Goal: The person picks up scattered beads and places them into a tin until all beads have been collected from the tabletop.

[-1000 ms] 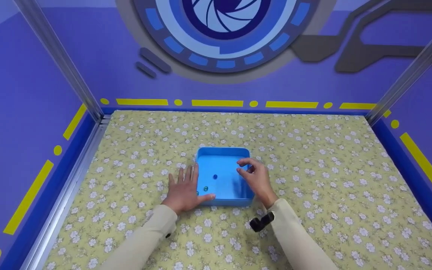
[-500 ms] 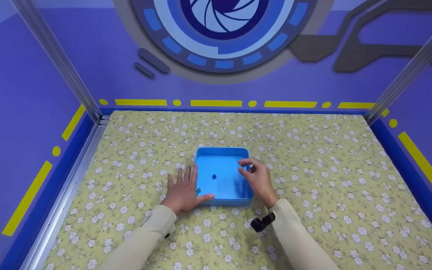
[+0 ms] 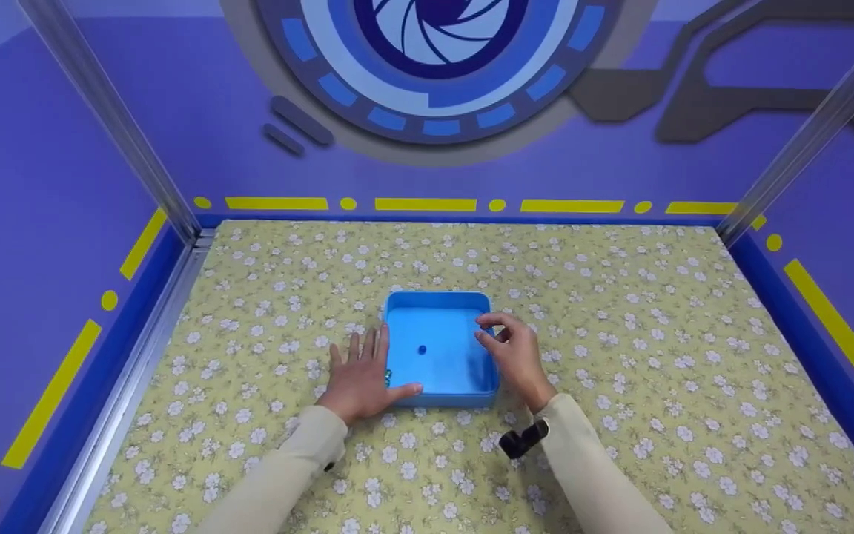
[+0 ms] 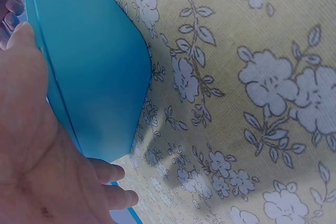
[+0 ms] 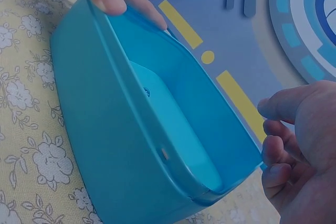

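A square blue plastic box (image 3: 442, 400) without a lid stands on the table. Inside, a dark blue marble (image 3: 422, 349) lies left of the middle. Small green marbles (image 3: 388, 377) sit against the left wall, partly hidden by my left hand (image 3: 360, 378). That hand lies along the box's left side with fingers straight, its thumb over the front rim. My right hand (image 3: 517, 360) hovers at the right wall, thumb and forefinger curved with a gap between them. In the right wrist view the right hand (image 5: 302, 148) holds nothing, and one marble (image 5: 146, 92) shows on the box floor.
A yellow cloth (image 3: 642, 311) with white flowers covers the table. Purple panels (image 3: 590, 170) with yellow stripes stand at the back and both sides. A metal rail (image 3: 138, 341) runs along the left edge. A black wrist device (image 3: 523, 440) is strapped by the right cuff.
The green marbles have rolled left and gathered against the wall by my left hand. The dark blue marble has hardly moved. Both hands keep nearly the same places, the right a touch further right.
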Motion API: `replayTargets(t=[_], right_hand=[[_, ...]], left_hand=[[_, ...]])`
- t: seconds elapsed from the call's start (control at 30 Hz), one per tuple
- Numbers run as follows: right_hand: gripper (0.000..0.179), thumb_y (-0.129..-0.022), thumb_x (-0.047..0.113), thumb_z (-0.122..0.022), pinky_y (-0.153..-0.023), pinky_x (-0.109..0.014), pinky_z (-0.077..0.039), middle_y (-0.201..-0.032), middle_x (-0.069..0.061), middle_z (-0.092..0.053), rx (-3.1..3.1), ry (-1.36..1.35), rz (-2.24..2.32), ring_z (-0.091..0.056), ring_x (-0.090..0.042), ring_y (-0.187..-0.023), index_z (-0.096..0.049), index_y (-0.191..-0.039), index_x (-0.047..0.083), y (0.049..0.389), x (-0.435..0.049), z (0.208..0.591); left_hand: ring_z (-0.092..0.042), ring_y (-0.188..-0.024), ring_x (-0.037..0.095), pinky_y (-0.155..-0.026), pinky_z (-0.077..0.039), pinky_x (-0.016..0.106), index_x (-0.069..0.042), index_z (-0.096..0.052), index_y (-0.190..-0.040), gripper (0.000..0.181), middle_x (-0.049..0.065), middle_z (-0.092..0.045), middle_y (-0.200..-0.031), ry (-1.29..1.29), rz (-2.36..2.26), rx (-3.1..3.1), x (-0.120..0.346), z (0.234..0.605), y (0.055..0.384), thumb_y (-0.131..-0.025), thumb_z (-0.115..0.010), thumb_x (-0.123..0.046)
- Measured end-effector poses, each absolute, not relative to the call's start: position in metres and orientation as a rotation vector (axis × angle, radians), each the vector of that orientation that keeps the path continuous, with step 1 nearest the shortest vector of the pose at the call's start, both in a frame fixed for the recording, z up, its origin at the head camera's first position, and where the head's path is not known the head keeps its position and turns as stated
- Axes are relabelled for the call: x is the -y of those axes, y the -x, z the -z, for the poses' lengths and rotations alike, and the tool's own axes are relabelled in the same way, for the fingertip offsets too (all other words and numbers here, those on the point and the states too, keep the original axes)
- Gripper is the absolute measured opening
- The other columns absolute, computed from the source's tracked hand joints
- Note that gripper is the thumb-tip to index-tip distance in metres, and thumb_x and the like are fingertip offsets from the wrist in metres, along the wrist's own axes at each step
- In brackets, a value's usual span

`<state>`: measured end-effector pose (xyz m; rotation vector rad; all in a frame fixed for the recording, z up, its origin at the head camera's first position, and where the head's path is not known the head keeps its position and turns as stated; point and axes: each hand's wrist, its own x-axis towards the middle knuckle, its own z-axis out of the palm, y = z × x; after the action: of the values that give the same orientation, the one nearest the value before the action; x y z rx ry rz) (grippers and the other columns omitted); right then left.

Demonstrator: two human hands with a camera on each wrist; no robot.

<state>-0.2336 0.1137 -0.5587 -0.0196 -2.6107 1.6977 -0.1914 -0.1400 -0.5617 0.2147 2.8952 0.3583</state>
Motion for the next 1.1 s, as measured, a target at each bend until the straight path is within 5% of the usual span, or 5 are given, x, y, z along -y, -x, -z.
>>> replayTargets(t=[0.43,0.67,0.93,1.1], right_hand=[[0.017,-0.092,0.012,-0.066,-0.046,-0.025,-0.040,-0.103,-0.007,-0.068,2.579,-0.012,-1.721,-0.049,-0.017,-0.065,-0.071,-0.108,0.010,0.232,-0.120,0.559],[0.015,-0.092,0.014,-0.066,-0.047,-0.025,-0.042,-0.104,-0.004,-0.068,2.590,0.021,-1.708,-0.050,-0.017,-0.068,-0.071,-0.107,0.015,0.232,-0.123,0.560],[0.020,-0.093,0.018,-0.065,-0.055,-0.051,-0.053,-0.106,-0.004,-0.065,2.624,0.075,-1.736,-0.050,-0.019,-0.070,-0.069,-0.112,0.013,0.231,-0.126,0.560],[0.020,-0.093,0.018,-0.064,-0.058,-0.053,-0.053,-0.106,-0.004,-0.063,2.626,0.103,-1.769,-0.050,-0.021,-0.071,-0.069,-0.113,0.014,0.231,-0.129,0.561]], left_hand=[[-0.015,-0.148,0.044,-0.112,-0.009,0.070,-0.011,-0.006,-0.157,0.117,0.017,-0.019,-0.161,-0.232,-0.359,-2.906,0.141,0.563,0.191,-0.075,-0.047,-0.084],[-0.014,-0.148,0.043,-0.112,-0.008,0.071,-0.012,-0.004,-0.157,0.118,0.016,-0.017,-0.162,-0.231,-0.342,-2.904,0.141,0.564,0.192,-0.075,-0.046,-0.085],[-0.015,-0.148,0.044,-0.112,-0.009,0.071,-0.011,-0.004,-0.157,0.118,0.017,-0.017,-0.162,-0.233,-0.352,-2.902,0.141,0.564,0.192,-0.075,-0.046,-0.085],[-0.014,-0.148,0.044,-0.112,-0.008,0.071,-0.011,-0.003,-0.157,0.118,0.017,-0.016,-0.162,-0.237,-0.352,-2.900,0.141,0.563,0.192,-0.075,-0.045,-0.086]])
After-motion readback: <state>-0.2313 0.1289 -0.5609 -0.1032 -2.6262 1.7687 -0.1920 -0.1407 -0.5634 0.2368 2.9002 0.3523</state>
